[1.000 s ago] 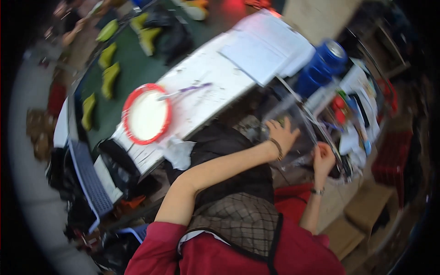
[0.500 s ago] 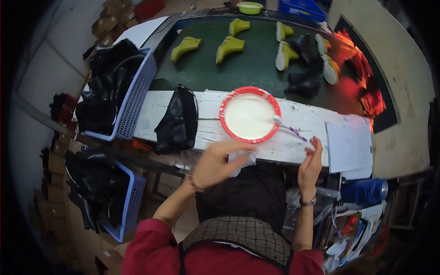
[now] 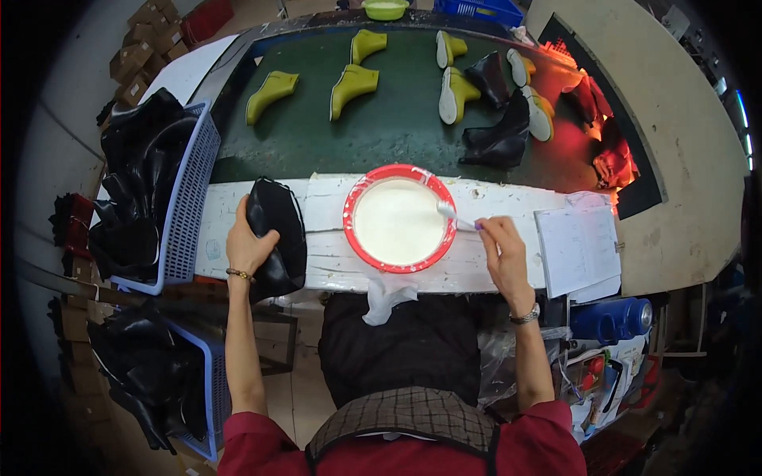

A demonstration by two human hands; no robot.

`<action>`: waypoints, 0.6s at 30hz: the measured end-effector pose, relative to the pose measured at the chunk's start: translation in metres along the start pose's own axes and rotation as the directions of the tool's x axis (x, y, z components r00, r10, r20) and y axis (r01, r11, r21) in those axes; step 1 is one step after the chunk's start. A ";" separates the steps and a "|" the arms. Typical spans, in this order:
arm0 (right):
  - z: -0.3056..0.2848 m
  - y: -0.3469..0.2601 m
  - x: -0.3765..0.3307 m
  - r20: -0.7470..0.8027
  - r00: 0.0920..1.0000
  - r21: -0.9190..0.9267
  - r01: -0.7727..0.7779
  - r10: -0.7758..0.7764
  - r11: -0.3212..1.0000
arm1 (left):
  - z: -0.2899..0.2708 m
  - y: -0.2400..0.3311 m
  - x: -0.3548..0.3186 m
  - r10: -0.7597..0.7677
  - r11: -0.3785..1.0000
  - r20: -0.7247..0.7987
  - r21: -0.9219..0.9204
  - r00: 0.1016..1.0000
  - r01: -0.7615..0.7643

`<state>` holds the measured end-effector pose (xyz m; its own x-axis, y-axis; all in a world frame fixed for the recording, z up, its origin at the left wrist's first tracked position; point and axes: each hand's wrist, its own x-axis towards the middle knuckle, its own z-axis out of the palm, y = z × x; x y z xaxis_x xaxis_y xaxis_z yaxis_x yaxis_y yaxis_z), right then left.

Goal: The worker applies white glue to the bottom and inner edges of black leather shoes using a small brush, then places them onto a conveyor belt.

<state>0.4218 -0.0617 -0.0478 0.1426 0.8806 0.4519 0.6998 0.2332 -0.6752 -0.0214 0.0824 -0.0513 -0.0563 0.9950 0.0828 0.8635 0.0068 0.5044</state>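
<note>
My left hand (image 3: 249, 249) is closed on a black leather boot upper (image 3: 284, 226) at the left of the white board (image 3: 325, 274). Its thumb lies over the near side and its fingers go round the left side. At the right, my right hand (image 3: 508, 258) pinches the handle of a toothbrush (image 3: 460, 220), whose head rests by the rim of a red bowl (image 3: 355, 238). Creamy white liquid (image 3: 401, 222) fills the bowl, which stands between my hands. A crumpled white cloth (image 3: 387, 300) hangs over the board's near edge below the bowl.
Beyond the board, a green conveyor belt (image 3: 294, 151) carries yellow-green boot forms (image 3: 353, 89) and black boot uppers (image 3: 500, 139). A red-glowing opening (image 3: 607, 151) is at right. Blue baskets (image 3: 189, 198) of black uppers stand left. Papers (image 3: 575, 250) and a blue flask (image 3: 607, 319) are right.
My left hand has let go of the white cloth at the board's edge and taken hold of the boot upper. My right hand has closed on the toothbrush. The view has shifted slightly.
</note>
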 end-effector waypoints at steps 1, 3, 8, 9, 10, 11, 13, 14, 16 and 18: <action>-0.006 -0.011 0.007 0.023 0.999 -0.035 -0.035 0.036 0.999 | -0.002 0.000 0.000 0.093 0.988 -0.141 -0.111 0.986 -0.109; -0.009 -0.013 0.013 0.075 0.995 -0.129 -0.057 0.067 0.990 | -0.021 0.011 -0.016 0.087 0.963 -0.160 -0.241 0.983 -0.124; -0.003 -0.019 0.032 0.174 0.984 -0.293 0.006 0.048 0.956 | -0.055 0.063 -0.054 0.094 0.814 -0.058 -0.570 0.994 -0.110; -0.001 -0.019 0.034 0.204 0.979 -0.339 0.073 -0.002 0.938 | -0.061 0.072 -0.060 0.074 0.761 0.049 -0.648 0.996 -0.025; 0.002 -0.020 0.035 0.208 0.978 -0.333 0.075 -0.004 0.940 | -0.063 0.076 -0.064 0.066 0.699 0.157 -0.712 0.985 0.066; 0.003 -0.021 0.036 0.234 0.970 -0.391 0.157 -0.067 0.907 | -0.061 0.074 -0.066 0.093 0.671 0.185 -0.738 0.978 0.076; 0.006 -0.021 0.037 0.265 0.955 -0.441 0.240 -0.130 0.865 | -0.059 0.079 -0.067 0.130 0.641 0.238 -0.761 0.963 0.101; 0.006 -0.020 0.035 0.244 0.959 -0.439 0.239 -0.141 0.866 | -0.058 0.083 -0.067 0.174 0.610 0.289 -0.782 0.941 0.127; 0.005 -0.020 0.034 0.226 0.962 -0.432 0.242 -0.155 0.869 | -0.054 0.086 -0.066 0.176 0.579 0.327 -0.797 0.928 0.171; -0.001 -0.026 0.037 0.146 0.983 -0.178 -0.086 0.112 0.980 | -0.051 0.088 -0.063 0.220 0.574 0.417 -0.786 0.882 0.228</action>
<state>0.4096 -0.0359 -0.0136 0.1166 0.9520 0.2831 0.7985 0.0797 -0.5967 0.0330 0.0153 0.0318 0.3499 0.9204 -0.1745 0.0890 0.1527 0.9843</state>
